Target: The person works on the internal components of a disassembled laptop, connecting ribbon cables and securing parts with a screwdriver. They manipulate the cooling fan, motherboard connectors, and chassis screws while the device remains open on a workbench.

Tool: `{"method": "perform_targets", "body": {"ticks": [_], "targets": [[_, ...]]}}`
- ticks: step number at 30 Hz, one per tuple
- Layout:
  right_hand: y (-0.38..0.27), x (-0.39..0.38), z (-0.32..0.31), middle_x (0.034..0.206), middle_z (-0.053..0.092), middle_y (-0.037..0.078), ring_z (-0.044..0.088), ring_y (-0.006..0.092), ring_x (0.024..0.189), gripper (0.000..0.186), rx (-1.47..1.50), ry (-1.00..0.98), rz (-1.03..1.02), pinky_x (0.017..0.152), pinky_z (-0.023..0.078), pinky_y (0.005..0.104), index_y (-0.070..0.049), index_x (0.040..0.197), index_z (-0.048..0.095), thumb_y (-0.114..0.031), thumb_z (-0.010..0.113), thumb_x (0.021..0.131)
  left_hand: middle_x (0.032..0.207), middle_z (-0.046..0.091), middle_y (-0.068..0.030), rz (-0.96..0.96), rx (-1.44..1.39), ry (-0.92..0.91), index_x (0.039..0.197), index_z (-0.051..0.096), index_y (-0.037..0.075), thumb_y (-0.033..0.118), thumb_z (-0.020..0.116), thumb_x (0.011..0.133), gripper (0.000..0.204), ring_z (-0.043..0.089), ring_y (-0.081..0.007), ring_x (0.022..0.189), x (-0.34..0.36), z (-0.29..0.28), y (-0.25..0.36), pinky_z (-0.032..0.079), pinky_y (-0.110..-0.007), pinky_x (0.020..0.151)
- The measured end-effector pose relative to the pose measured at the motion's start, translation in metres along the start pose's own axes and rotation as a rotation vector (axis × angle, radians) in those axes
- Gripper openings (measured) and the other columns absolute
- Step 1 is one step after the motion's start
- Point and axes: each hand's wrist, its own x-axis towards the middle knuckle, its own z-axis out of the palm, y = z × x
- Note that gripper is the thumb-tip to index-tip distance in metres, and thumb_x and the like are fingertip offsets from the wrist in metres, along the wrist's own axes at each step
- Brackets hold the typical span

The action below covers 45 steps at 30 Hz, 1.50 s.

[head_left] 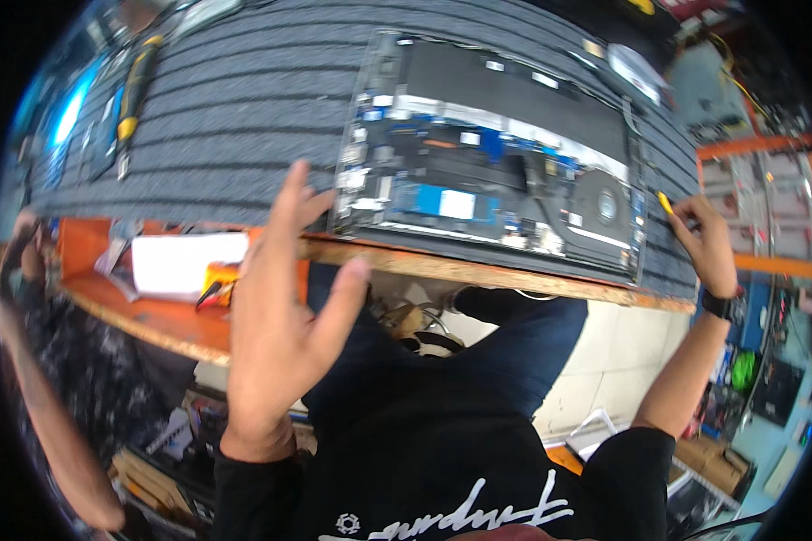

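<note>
So, the left hand (275, 316) is spread wide beside the opened-up laptop (487, 171), which lies on a striped mat (235, 117), and the right hand (707, 245) pinches a small yellow thing (664, 202) near the other end

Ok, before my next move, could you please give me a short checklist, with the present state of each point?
1. Opened laptop lies flat on the striped mat: ok.
2. Laptop well back from the wooden bench edge: not ok, its near side lies close along it.
3. Left hand free: ok, open with fingers spread, nothing seen in it.
4. Right hand has a firm hold on the small yellow item: cannot tell, it shows at the fingertips but is blurred.
5. Screwdriver clear of the laptop: ok, it lies apart, to the left.
6. Battery disconnected: cannot tell, too blurred.
</note>
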Motion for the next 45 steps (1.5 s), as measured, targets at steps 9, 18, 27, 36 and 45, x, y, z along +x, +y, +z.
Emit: {"method": "perform_targets", "body": {"ticks": [9, 18, 27, 36, 45], "targets": [[-0.181, 0.042, -0.019, 0.093, 0.071, 0.009, 0.068, 0.0180, 0.081, 0.017, 0.114, 0.247, -0.482, 0.074, 0.053, 0.0299, 0.000, 0.114, 0.072, -0.002, 0.072, 0.098, 0.144, 0.055, -0.0268, 0.089, 0.152, 0.040, 0.166, 0.026, -0.006, 0.025, 0.081, 0.091, 0.098, 0.053, -0.0395, 0.133, -0.009, 0.028, -0.008, 0.035, -0.050, 0.117], [-0.264, 0.121, 0.047, 0.085, 0.068, 0.015, 0.064, 0.0298, 0.070, 0.016, 0.177, -0.072, -0.759, 0.064, 0.048, 0.0367, 0.001, 0.111, 0.074, -0.002, 0.072, 0.096, 0.151, 0.051, -0.0261, 0.126, 0.096, 0.066, 0.166, 0.016, -0.008, 0.036, 0.081, 0.091, 0.109, 0.046, -0.0415, 0.141, -0.013, 0.042, -0.026, 0.023, -0.061, 0.121], [-0.277, 0.125, 0.048, 0.082, 0.066, 0.015, 0.064, 0.0311, 0.070, 0.014, 0.073, -0.155, -0.746, 0.063, 0.048, 0.0377, 0.002, 0.109, 0.074, -0.002, 0.070, 0.097, 0.158, 0.045, -0.0275, 0.148, 0.089, 0.020, 0.167, 0.013, -0.009, 0.036, 0.082, 0.091, 0.111, 0.038, -0.0415, 0.150, -0.016, 0.040, -0.033, 0.019, -0.063, 0.122], [-0.281, 0.123, 0.047, 0.091, 0.074, 0.018, 0.072, 0.0319, 0.076, 0.012, 0.154, -0.209, -0.695, 0.068, 0.054, 0.0349, 0.004, 0.107, 0.074, -0.004, 0.071, 0.098, 0.160, 0.041, -0.0280, 0.139, 0.095, 0.003, 0.167, 0.012, -0.008, 0.035, 0.082, 0.091, 0.111, 0.035, -0.0414, 0.153, -0.017, 0.039, -0.031, 0.017, -0.065, 0.123], [-0.283, 0.125, 0.047, 0.087, 0.076, 0.014, 0.071, 0.0202, 0.074, 0.014, 0.313, -0.278, -0.480, 0.068, 0.052, 0.0309, 0.003, 0.107, 0.077, -0.008, 0.070, 0.102, 0.160, 0.040, -0.0281, 0.140, 0.088, 0.000, 0.167, 0.011, -0.007, 0.036, 0.082, 0.091, 0.113, 0.034, -0.0419, 0.154, -0.017, 0.040, -0.031, 0.014, -0.066, 0.124]]}}
